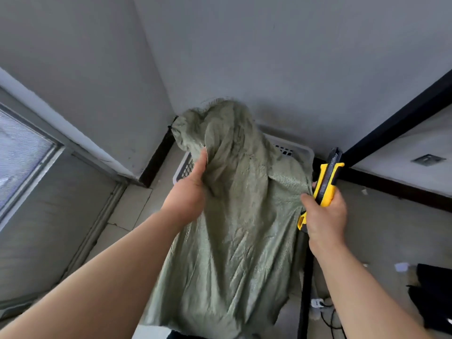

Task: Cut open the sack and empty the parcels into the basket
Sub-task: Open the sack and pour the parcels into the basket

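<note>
sack (234, 216) of green woven cloth hangs in front of the person, held up over a white slotted basket (291, 149) that stands on the floor in the room's corner. left hand (189, 192) is closed on a bunched fold at the sack's upper left, thumb pressed along the cloth. right hand (326, 214) is wrapped around a yellow and black utility knife (326, 182), which points up and away, and its fingers also touch the sack's right edge; whether they pinch the cloth i cannot tell. sack's far end droops over the basket and hides most of it. parcels are not visible. dark shelf frame (391, 118) runs along the right, just beside the knife.
</note>
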Motion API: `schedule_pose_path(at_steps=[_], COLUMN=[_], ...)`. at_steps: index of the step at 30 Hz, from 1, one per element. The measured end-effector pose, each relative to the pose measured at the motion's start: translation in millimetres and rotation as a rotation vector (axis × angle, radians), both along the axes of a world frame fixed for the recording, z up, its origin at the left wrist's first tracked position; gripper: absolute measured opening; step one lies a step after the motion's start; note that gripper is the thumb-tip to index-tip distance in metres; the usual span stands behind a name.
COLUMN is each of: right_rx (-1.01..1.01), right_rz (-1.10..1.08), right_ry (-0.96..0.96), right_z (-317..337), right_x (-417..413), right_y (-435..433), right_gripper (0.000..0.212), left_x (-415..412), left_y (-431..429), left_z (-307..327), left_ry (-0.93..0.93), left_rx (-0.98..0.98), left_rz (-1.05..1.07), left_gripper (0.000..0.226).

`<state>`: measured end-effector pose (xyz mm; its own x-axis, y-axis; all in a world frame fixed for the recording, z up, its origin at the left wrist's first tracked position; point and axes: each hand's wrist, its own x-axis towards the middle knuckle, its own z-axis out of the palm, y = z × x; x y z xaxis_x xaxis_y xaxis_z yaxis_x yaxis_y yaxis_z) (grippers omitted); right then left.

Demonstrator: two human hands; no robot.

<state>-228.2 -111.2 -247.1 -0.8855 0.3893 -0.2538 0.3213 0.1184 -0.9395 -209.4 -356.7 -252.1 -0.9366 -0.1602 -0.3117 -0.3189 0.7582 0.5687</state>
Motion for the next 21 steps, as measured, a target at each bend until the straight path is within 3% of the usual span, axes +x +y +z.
schedule_pose_path(at_steps=[7,21], right_rx=[0.200,0.327], right_rz=[0.011,0.045], right_ry=[-0.250,-0.406], right_z=[-95.0,-189.2], right_x=[-23.2,-42.7], right_y=[4.4,-5.5], right_gripper=[0.019,0.015], left_x=[-35.9,-59.5], left_y=[-5.2,-8.8], left_z=[-80.1,-184.9], left_ry=[-0.345,-0.323], left_rx=[0.007,0.022], left_rz=[-0.033,0.073], left_gripper=[0.074,0.061])
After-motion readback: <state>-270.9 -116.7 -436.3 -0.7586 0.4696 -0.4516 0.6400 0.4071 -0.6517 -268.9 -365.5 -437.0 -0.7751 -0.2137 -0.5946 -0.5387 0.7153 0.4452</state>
